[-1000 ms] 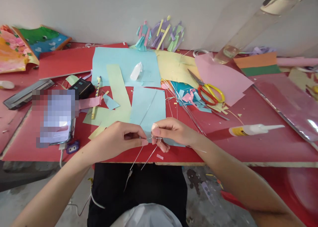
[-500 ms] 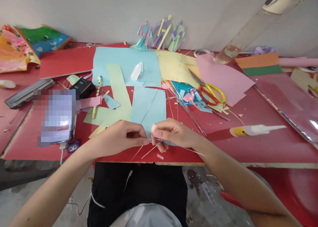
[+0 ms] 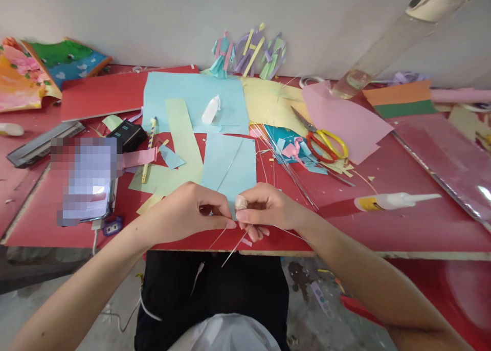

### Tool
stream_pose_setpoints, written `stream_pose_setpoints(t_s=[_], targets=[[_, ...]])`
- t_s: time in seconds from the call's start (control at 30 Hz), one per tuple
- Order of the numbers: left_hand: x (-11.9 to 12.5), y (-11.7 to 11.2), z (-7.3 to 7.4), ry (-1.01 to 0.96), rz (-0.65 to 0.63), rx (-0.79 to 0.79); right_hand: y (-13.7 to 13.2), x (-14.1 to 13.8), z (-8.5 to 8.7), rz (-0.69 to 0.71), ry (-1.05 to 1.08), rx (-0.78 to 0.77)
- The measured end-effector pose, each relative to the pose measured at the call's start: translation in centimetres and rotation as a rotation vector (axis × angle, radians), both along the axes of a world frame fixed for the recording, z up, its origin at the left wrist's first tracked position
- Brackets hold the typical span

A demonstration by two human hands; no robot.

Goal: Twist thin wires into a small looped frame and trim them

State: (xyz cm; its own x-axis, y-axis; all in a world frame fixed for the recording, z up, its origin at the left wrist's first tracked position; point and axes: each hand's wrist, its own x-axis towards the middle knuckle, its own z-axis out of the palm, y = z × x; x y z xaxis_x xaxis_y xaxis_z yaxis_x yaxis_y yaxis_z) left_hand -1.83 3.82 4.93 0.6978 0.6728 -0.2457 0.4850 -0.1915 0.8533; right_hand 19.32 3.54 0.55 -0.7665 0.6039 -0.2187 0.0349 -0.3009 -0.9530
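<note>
Close together at the table's front edge, both my hands pinch thin silvery wire [image 3: 233, 249]. My left hand [image 3: 192, 213] is closed, thumb against index finger, with a wire end slanting down below it. My right hand [image 3: 264, 210] is closed as well, its fingers curled around the wire; one length sticks out under its wrist. The spot where the wires meet is hidden between the fingertips. Just behind the hands lies a light blue paper sheet [image 3: 230, 161] with one straight wire across it. Several loose wires [image 3: 293, 169] lie in a bundle to its right.
Scissors [image 3: 326, 141] with red and yellow handles rest on paper scraps. A glue bottle [image 3: 387, 201] lies at the right. At the left are a phone [image 3: 95, 182] and a pencil [image 3: 150, 149]. Small paper figures [image 3: 251, 51] lean against the wall, near a clear tube [image 3: 383, 54].
My hands have drawn closer, the left shifting slightly right. The wire end below my right hand now points lower, past the table edge.
</note>
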Motion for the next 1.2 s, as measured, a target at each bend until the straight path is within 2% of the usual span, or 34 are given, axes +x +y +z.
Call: stream_pose_setpoints(t_s=[0.1,0.17,0.4,0.57,0.97,1.2], targets=[[0.2,-0.4,0.1,0.012,0.014,0.227,0.2,0.0,0.0,-0.007,0.015,-0.054],[0.2,-0.5,0.0,0.015,0.022,0.279,0.2,0.0,-0.1,-0.022,0.028,-0.077],[0.0,0.0,-0.5,0.04,0.078,0.06,0.5,-0.2,-0.6,-0.058,0.079,-0.128],[-0.1,0.4,-0.5,0.005,0.061,-0.129,0.7,-0.1,-0.8,-0.04,0.086,-0.17],[-0.2,0.6,-0.9,-0.151,0.09,-0.367,0.7,-0.3,-0.5,-0.057,0.111,-0.219],[0.1,0.8,-0.8,-0.141,0.077,-0.395,0.8,-0.3,-0.6,-0.063,0.135,-0.239]])
